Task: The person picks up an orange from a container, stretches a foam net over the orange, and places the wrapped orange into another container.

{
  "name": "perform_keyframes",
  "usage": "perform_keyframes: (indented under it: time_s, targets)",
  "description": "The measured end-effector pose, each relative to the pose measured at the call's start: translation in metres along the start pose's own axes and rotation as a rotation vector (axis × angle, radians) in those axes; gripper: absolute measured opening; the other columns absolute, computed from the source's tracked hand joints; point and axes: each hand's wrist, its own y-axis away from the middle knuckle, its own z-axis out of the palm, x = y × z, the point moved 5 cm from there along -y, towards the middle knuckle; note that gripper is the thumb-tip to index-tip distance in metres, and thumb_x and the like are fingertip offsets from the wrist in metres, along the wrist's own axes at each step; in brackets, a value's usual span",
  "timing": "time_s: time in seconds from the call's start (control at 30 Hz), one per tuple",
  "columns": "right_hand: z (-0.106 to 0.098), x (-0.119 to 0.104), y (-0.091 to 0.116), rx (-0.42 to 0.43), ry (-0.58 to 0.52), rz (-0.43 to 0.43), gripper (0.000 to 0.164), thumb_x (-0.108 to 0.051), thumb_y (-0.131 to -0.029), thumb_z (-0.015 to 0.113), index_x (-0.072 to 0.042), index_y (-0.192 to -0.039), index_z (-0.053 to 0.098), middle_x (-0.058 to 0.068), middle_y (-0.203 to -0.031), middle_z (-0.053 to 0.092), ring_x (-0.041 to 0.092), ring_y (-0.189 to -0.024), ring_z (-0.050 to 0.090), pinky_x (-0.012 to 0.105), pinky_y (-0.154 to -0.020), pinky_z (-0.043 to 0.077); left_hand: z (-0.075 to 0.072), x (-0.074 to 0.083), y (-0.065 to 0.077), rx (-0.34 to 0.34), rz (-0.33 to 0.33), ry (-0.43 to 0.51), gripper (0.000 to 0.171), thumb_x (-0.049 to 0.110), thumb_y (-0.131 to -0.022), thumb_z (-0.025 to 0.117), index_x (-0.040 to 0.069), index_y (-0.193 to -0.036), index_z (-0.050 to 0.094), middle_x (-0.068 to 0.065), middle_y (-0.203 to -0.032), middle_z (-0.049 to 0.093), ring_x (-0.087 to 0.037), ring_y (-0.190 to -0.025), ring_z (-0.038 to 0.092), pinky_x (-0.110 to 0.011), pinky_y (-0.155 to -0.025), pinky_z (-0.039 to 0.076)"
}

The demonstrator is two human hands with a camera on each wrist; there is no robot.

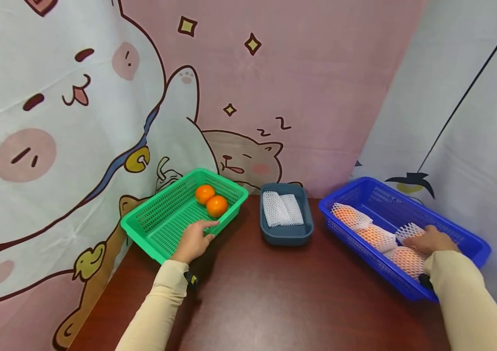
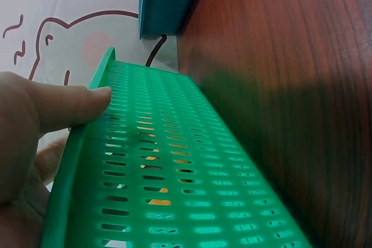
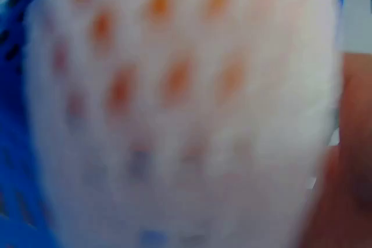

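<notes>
My left hand (image 1: 193, 240) holds the near right rim of the green plastic basket (image 1: 143, 223), thumb (image 2: 87, 104) on the outer side and other fingers behind the rim. Two bare oranges (image 1: 217, 206) sit at that basket's far right end. Inside the blue basket (image 1: 364, 187), my right hand (image 1: 434, 241) grips a white foam fruit net (image 1: 407, 231); the hand hides whether fruit is inside. Several oranges in foam nets (image 1: 375, 238) line the blue basket's near side. Close up and blurred, one netted orange (image 3: 174, 79) fills the right wrist view.
Between the baskets stands a small dark blue-grey tray (image 1: 286, 241) holding two flattened white foam nets (image 1: 281, 208). All three containers are on a dark red-brown wooden table (image 1: 274, 302). A printed cartoon curtain (image 1: 318, 97) hangs behind and along the sides.
</notes>
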Motion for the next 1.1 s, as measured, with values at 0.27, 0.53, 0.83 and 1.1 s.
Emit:
perform_keyframes:
  time_s: [0.27,0.53,0.83,1.1]
  targets:
    - [-0.028,-0.052,0.007,0.331,0.058,-0.166,0.096,-0.057,-0.091,0.054,0.018,-0.141,0.021,0.049,-0.13,0.026,0.069,-0.114,0.026,0.076,-0.087,0.03,-0.002,0.001,0.0,-0.001,0.004,0.01,0.046,0.001,-0.084,0.074,0.014,-0.128,0.066,-0.012,-0.125,0.063,-0.029,-0.105,0.062,-0.042,-0.078,0.049]
    - [-0.001,-0.133,0.033,0.382,-0.09,-0.567,0.067,-0.045,-0.098,0.053,0.008,-0.138,0.043,0.036,-0.127,0.049,0.051,-0.11,0.05,0.065,-0.086,0.04,-0.003,0.001,0.0,-0.009,0.001,0.012,0.045,0.0,-0.085,0.073,0.013,-0.127,0.067,-0.013,-0.124,0.063,-0.035,-0.101,0.063,-0.042,-0.076,0.048]
    - [0.055,-0.153,0.044,0.256,-0.035,-0.689,0.044,-0.029,-0.093,0.066,0.004,-0.122,0.06,0.021,-0.101,0.067,0.037,-0.091,0.063,0.054,-0.077,0.05,-0.004,0.003,0.002,-0.008,0.006,-0.009,0.045,0.001,-0.084,0.074,0.014,-0.127,0.067,-0.012,-0.124,0.063,-0.031,-0.103,0.062,-0.043,-0.079,0.05]
    - [0.073,-0.144,0.04,0.298,-0.008,-0.75,0.036,-0.014,-0.093,0.066,0.002,-0.125,0.06,0.03,-0.112,0.063,0.047,-0.097,0.062,0.06,-0.083,0.047,-0.004,0.002,0.002,-0.02,0.008,-0.019,0.045,0.004,-0.085,0.074,0.015,-0.128,0.066,-0.01,-0.125,0.063,-0.029,-0.106,0.061,-0.041,-0.078,0.049]
